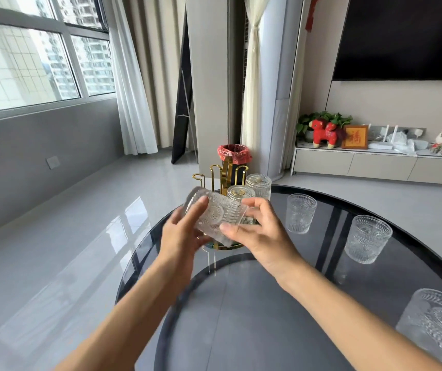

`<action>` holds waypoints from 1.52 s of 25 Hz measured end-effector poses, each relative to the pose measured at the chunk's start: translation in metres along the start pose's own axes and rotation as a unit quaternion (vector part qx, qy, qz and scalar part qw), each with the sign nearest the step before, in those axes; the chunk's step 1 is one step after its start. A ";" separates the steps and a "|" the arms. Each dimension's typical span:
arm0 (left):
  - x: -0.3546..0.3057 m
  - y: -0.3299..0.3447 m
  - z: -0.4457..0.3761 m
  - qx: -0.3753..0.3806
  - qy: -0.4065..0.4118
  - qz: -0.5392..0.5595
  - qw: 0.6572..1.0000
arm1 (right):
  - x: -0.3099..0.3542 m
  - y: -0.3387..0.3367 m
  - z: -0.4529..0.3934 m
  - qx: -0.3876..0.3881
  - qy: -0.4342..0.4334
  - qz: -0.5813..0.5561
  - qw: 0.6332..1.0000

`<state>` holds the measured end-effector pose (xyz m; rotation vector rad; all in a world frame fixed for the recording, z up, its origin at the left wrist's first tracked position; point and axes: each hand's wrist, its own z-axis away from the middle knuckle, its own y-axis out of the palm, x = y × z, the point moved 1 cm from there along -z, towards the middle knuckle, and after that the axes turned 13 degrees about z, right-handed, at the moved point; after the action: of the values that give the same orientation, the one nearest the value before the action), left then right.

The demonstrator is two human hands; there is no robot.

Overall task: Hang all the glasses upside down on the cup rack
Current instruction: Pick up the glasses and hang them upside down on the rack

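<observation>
At centre frame, both hands clamp one embossed glass (214,216) tilted on its side before the gold cup rack (226,174): left hand (181,234) under it, right hand (258,231) on its rim end. Two glasses (258,187) hang inverted on the rack. Three upright glasses (300,212) stand empty on the dark worktop (254,317) at right. No legible writing on them.
</observation>
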<state>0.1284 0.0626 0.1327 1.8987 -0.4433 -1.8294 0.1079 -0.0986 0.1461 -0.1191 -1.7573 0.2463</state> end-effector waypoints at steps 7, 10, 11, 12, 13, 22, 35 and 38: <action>-0.054 -0.002 -0.060 0.024 0.258 -0.279 0.925 | -0.010 0.009 -0.014 -0.054 -0.097 0.313 0.943; -0.040 0.000 -0.078 0.061 0.252 -0.365 0.894 | 0.015 -0.010 -0.061 -0.069 -0.145 0.413 0.897; -0.034 0.000 -0.082 0.070 0.255 -0.378 0.887 | 0.024 -0.015 -0.079 -0.065 -0.157 0.455 0.874; -0.029 -0.002 -0.086 0.076 0.261 -0.393 0.878 | 0.032 -0.018 -0.095 -0.052 -0.162 0.502 0.848; -0.024 -0.006 -0.089 0.078 0.267 -0.411 0.868 | 0.038 -0.019 -0.110 -0.033 -0.160 0.551 0.819; 0.011 -0.037 -0.106 0.058 0.244 -0.456 0.854 | 0.021 -0.004 -0.164 0.052 -0.126 0.672 0.728; 0.000 -0.008 -0.078 0.020 0.153 -0.663 0.732 | -0.007 0.011 -0.068 -0.104 -0.195 0.501 0.837; 0.020 0.005 -0.032 0.050 0.297 -0.587 0.751 | -0.030 -0.009 -0.003 -0.121 -0.178 0.458 0.862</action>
<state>0.1621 0.0509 0.1185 2.9855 1.1593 -1.5332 0.1178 -0.1139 0.1199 -1.1738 -1.9763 0.7715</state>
